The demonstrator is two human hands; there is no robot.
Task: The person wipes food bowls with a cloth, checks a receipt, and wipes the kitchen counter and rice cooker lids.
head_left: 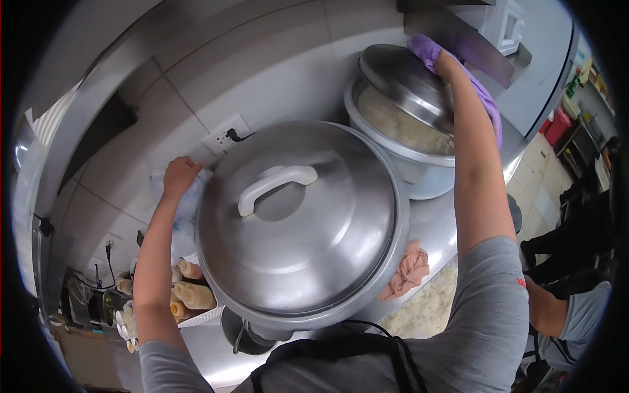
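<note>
A large round cooker with a steel lid and a pale handle fills the middle of the view. Behind it to the right, my right hand is closed on a purple cloth at the edge of a second steel lid. That lid is tilted over a pot, and pale food shows inside. To the left of the large cooker, my left hand is at a clear plastic bag; whether its fingers grip the bag is unclear.
Squeeze bottles stand in a basket at lower left, near a small metal pot. A pink cloth lies on the steel counter. A co-worker's arm is at lower right. A wall outlet holds a black plug.
</note>
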